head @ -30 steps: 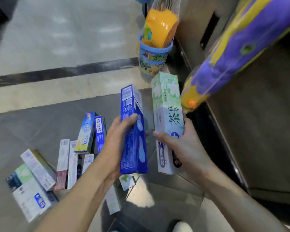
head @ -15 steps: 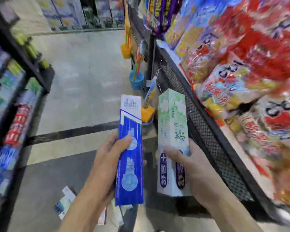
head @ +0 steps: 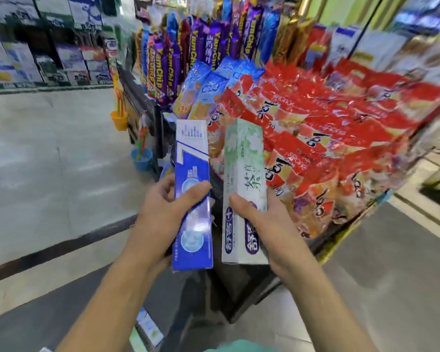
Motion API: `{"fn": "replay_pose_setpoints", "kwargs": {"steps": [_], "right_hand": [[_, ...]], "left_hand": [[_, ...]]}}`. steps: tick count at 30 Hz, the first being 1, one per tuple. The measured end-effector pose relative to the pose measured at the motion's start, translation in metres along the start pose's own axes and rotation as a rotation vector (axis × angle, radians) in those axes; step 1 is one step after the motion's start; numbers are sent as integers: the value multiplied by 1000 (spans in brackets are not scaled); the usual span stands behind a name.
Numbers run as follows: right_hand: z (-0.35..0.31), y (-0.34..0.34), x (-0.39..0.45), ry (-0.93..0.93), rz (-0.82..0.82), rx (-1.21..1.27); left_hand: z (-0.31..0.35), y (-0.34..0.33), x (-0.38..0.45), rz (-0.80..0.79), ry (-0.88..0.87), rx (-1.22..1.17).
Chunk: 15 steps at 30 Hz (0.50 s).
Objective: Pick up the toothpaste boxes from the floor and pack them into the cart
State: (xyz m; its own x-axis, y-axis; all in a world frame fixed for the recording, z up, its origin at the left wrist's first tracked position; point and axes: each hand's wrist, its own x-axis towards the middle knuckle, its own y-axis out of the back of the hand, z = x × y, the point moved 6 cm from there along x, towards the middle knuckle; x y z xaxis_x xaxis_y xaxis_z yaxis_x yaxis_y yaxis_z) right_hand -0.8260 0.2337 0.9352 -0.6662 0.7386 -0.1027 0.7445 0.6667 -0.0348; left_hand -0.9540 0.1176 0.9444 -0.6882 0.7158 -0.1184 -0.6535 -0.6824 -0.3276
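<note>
My left hand (head: 163, 214) grips a blue and white toothpaste box (head: 192, 174), held upright with the thumb across its front. Just to its right, my right hand (head: 262, 219) holds a pale green and white toothpaste box (head: 244, 158) upright, thumb on the front face. Both boxes are raised in front of the black mesh bin (head: 341, 232), which is heaped with red snack bags (head: 341, 138). Low in view, other toothpaste boxes (head: 148, 326) lie on the floor between my arms. No cart shows plainly.
Purple YamChip bags (head: 168, 64) and blue snack bags (head: 203, 90) stand at the bin's far end. An orange cup (head: 119, 120) and a blue bucket (head: 141, 158) hang on its left side. Shelving (head: 48, 47) lines the far wall across an aisle of floor (head: 48, 161).
My view has swung up from the floor pile to the snack bin. Both hands have risen with their boxes, still held side by side.
</note>
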Motion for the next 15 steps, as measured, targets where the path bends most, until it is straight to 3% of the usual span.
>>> {"fn": "replay_pose_setpoints", "kwargs": {"steps": [8, 15], "right_hand": [[-18, 20, -106, 47, 389, 122], [-8, 70, -231, 56, 780, 131]], "left_hand": [[10, -38, -39, -349, 52, 68], [-25, -109, -110, -640, 272, 10]]}}
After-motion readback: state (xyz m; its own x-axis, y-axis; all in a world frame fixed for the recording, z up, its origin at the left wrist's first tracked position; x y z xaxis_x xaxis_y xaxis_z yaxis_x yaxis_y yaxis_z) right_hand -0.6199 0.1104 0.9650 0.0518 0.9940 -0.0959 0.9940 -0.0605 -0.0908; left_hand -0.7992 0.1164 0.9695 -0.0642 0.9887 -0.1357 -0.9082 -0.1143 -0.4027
